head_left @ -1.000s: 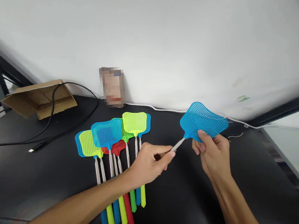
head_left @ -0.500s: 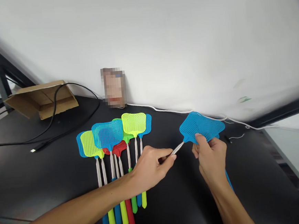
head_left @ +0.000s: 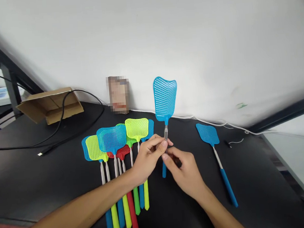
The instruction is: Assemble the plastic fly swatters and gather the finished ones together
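A blue fly swatter [head_left: 166, 99] stands nearly upright between my hands, its perforated head above them and its blue grip showing below. My left hand [head_left: 152, 156] pinches the metal shaft just under the head. Lower on the same shaft, my right hand [head_left: 182, 167] is closed with thumb and fingers, partly hiding it. Left of my hands lie several fly swatters in a fanned, overlapping row, among them a yellow-green one [head_left: 137, 128], a blue one [head_left: 113, 138] and a red one [head_left: 133, 214]. To the right, another blue fly swatter [head_left: 228, 187] rests alone on the table.
On the black table [head_left: 60, 184] an open cardboard box [head_left: 62, 108] lies at the back left, with a black cable [head_left: 85, 129] looping before it. A blurred-out small box [head_left: 119, 95] leans on the white wall. A white cord [head_left: 210, 121] runs along the back edge.
The held blue fly swatter has swung upright and moved left. My right hand has come from its head to the shaft beside my left hand. The lone swatter on the right is now uncovered.
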`<state>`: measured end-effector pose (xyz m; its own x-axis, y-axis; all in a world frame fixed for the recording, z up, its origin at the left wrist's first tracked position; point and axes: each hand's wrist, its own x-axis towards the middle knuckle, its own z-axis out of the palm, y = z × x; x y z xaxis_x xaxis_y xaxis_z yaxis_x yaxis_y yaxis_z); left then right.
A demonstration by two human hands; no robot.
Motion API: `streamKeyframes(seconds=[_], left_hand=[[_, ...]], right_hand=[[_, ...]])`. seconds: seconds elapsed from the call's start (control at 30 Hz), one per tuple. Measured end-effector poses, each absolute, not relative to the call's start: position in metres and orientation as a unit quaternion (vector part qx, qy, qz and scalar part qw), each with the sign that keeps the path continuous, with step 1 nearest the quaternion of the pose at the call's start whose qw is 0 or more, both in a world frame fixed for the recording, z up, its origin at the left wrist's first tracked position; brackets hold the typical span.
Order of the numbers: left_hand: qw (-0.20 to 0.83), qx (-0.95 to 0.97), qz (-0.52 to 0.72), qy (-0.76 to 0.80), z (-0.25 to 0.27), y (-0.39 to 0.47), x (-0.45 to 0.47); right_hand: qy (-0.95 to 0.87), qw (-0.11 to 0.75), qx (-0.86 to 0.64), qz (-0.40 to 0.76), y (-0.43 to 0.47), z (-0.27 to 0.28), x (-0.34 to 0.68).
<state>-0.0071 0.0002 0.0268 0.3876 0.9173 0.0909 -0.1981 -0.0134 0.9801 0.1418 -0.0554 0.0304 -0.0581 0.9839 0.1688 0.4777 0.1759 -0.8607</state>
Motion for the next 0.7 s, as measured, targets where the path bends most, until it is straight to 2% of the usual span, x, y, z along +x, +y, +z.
streamKeyframes(seconds=[0.1, 0.23, 0.3, 0.37, 0.43, 0.53, 0.63, 0.7], left_hand=[[0.673, 0.514, 0.42, 0.325, 0.026, 0.0, -0.007], [0.681, 0.511, 0.415, 0.321, 0.025, 0.001, -0.005], [0.679, 0.504, 0.422, 0.326, 0.026, 0.004, -0.005], [0.665, 0.509, 0.423, 0.347, 0.027, 0.007, -0.007], [0.616, 0.548, 0.415, 0.383, 0.03, 0.011, -0.01], [0.478, 0.674, 0.378, 0.417, 0.036, 0.021, -0.018], [0.317, 0.775, 0.321, 0.443, 0.039, 0.035, -0.029], [0.249, 0.791, 0.3, 0.472, 0.037, 0.046, -0.035]], right_hand=[[-0.681, 0.395, -0.553, 0.274, -0.058, 0.032, 0.13], [-0.676, 0.382, -0.592, 0.217, -0.064, 0.036, 0.139], [-0.658, 0.35, -0.646, 0.163, -0.073, 0.034, 0.159], [-0.647, 0.283, -0.701, 0.102, -0.086, 0.03, 0.187], [-0.618, 0.198, -0.76, 0.034, -0.1, 0.025, 0.217], [-0.57, 0.065, -0.819, -0.011, -0.117, 0.021, 0.252], [-0.541, -0.005, -0.84, -0.029, -0.125, 0.022, 0.265], [-0.529, -0.031, -0.847, -0.044, -0.126, 0.023, 0.264]])
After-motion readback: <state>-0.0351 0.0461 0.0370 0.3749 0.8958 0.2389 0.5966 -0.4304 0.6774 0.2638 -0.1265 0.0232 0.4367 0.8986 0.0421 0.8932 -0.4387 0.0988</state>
